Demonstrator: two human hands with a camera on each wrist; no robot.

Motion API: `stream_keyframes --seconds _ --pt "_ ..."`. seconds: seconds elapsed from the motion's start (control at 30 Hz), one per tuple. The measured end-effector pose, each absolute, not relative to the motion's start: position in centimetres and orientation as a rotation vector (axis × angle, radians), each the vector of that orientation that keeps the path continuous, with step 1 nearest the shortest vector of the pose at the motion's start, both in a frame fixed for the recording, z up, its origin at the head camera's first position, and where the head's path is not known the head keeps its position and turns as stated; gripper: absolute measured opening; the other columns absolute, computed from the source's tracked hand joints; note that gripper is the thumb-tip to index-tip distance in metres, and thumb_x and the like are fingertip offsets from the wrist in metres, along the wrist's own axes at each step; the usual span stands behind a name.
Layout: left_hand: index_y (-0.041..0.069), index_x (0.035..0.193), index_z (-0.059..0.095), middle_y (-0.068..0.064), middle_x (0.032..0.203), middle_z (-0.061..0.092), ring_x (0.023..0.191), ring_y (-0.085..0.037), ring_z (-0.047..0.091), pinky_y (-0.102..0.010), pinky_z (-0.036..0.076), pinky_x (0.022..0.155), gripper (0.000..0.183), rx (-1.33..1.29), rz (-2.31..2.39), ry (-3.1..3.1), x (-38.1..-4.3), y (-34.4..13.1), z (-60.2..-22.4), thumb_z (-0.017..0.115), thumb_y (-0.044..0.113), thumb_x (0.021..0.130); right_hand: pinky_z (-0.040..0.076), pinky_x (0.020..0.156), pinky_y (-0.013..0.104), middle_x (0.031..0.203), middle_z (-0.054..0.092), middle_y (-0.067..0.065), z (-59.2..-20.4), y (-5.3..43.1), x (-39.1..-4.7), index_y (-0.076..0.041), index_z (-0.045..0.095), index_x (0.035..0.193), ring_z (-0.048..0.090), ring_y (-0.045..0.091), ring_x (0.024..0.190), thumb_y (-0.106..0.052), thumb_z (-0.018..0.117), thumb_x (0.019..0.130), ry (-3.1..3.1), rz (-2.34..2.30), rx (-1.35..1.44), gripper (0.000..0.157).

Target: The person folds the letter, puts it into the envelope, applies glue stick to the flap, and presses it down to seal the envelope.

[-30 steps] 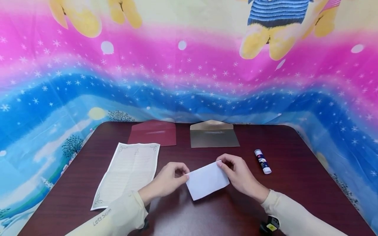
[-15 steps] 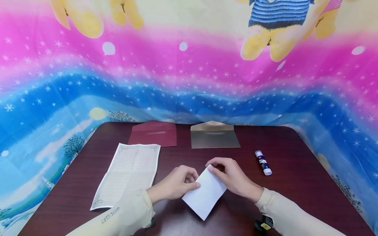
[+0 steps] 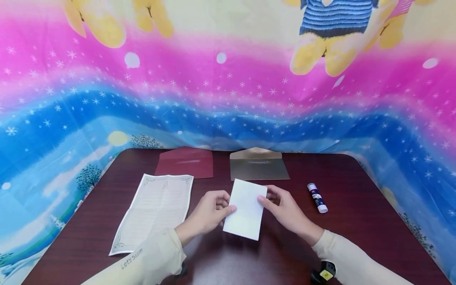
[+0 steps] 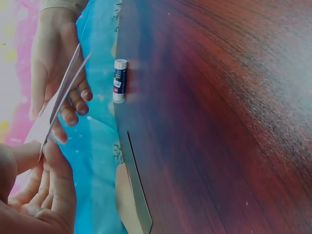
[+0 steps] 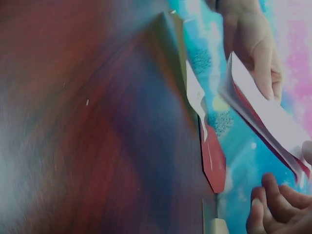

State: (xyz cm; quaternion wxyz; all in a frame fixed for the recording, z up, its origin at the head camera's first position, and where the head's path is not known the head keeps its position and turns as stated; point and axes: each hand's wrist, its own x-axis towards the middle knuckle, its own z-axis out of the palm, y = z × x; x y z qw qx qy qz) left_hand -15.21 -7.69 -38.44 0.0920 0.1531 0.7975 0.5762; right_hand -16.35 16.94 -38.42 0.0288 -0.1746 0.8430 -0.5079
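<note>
A folded sheet of white paper stands nearly upright in front of me in the head view. My left hand pinches its left edge, thumb on the near face. The thumb of my right hand touches the near face by the upper right edge. In the right wrist view the right hand's fingers spread apart below the paper, not closed on it. Between the paper's parted layers a reddish inner side shows there. The left wrist view shows the folded paper edge-on, its layers fanned slightly.
On the left of the dark wooden table lies a bordered letter sheet. A red envelope and a gold-brown envelope, flaps up, lie at the back. A glue stick is at the right. A patterned cloth hangs behind.
The folded paper has turned from a slanted, sideways position to nearly upright. My right hand has shifted from its top corner to the right edge, while my left hand has stayed on the left edge.
</note>
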Motion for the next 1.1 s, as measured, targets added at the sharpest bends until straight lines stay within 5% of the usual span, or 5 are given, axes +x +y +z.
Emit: stream_keyframes --seconds 0.13,0.57,1.1 --pt "-0.004 0.092 0.058 -0.01 0.074 0.066 0.054 -0.011 0.057 -0.05 0.058 0.054 0.015 0.409 1.796 2.327 -15.5 -7.5 -38.4 0.071 0.004 0.092 0.06 0.08 0.033 0.113 0.072 0.019 -38.5 17.1 -16.3 0.004 0.061 0.129 0.067 0.012 0.086 -0.025 0.062 0.102 2.404 -1.617 -0.486 0.04" --pt "-0.007 0.092 0.058 -0.014 0.075 0.069 0.049 -0.013 0.06 -0.05 0.061 0.059 0.019 0.408 1.849 2.238 -16.4 -7.2 -38.5 0.073 0.005 0.09 0.057 0.082 0.023 0.111 0.074 0.022 -38.9 17.2 -16.3 0.006 0.065 0.123 0.069 0.014 0.089 -0.02 0.063 0.101 2.297 -1.681 -0.424 0.035" --pt "-0.001 0.094 0.067 -0.008 0.073 0.068 0.056 -0.015 0.061 -0.033 0.057 0.058 0.012 0.178 1.895 2.337 -20.4 -6.9 -38.0 0.07 0.011 0.094 0.058 0.075 0.029 0.107 0.076 0.018 -38.7 19.5 -16.5 0.004 0.065 0.123 0.069 0.012 0.082 -0.022 0.062 0.101 2.404 -1.679 -0.305 0.034"
